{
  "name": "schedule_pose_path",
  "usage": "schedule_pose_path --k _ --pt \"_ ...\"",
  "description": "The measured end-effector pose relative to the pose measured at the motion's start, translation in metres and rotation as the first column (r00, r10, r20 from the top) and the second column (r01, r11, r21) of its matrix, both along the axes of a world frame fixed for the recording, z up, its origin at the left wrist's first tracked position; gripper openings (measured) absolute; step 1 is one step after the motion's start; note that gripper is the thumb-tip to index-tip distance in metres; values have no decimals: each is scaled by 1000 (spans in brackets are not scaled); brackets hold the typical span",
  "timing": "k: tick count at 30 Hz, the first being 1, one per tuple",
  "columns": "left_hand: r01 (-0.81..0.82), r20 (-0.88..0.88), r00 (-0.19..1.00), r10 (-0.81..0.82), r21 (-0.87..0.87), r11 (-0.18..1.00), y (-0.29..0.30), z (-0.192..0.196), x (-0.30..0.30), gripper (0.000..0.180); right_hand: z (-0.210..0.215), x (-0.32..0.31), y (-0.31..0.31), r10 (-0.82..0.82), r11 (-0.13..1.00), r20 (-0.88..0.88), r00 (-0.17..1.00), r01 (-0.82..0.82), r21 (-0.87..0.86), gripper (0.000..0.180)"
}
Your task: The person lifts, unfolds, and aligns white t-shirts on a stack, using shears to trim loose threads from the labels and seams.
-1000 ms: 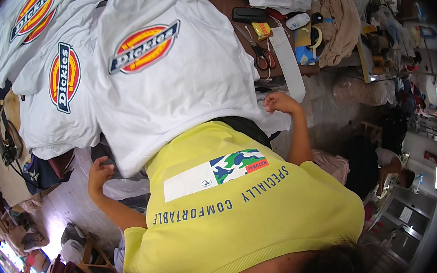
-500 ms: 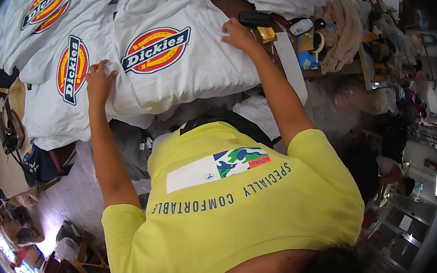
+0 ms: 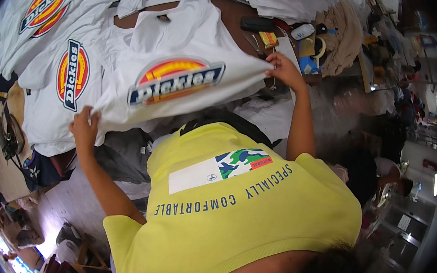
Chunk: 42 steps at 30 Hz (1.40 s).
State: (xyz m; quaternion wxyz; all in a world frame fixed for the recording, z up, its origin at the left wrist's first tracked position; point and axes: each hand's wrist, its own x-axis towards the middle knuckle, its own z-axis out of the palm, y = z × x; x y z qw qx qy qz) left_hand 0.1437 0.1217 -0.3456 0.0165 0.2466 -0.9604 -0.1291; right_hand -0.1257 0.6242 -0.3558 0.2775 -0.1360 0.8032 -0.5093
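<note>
White tank top (image 3: 182, 44) lay over the tabletop (image 3: 236, 13), its near end raised; my left hand (image 3: 85, 128) and right hand (image 3: 285, 71) each pinched one side. I judged it light and soft (no stiffness to help), best held by its lower corners.

A narrow gap separates the white tank top (image 3: 187, 41) from the black case (image 3: 257, 24) — shirts (image 3: 45, 107) crowd the left.
</note>
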Motion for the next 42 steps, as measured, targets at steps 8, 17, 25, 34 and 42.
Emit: schedule_pose_path --k 8,17,25,34,42 --pt "11 132 990 -39 212 977 35 -21 -3 24 -44 45 4 98 938 25 995 -100 333 36" --pt "-25 -187 962 197 661 750 43 -51 -91 41 -26 19 -31 27 998 85 996 -32 59 24" --pt "184 220 831 512 759 -624 25 -68 -125 52 -44 -23 -118 -201 917 332 921 296 -267 33" --pt "163 16 984 177 313 -936 73 -47 -103 68 -45 -47 -162 206 654 754 624 485 -580 46" --pt "457 -431 781 452 888 57 20 31 -1 48 32 17 -47 117 689 349 930 177 -703 50"
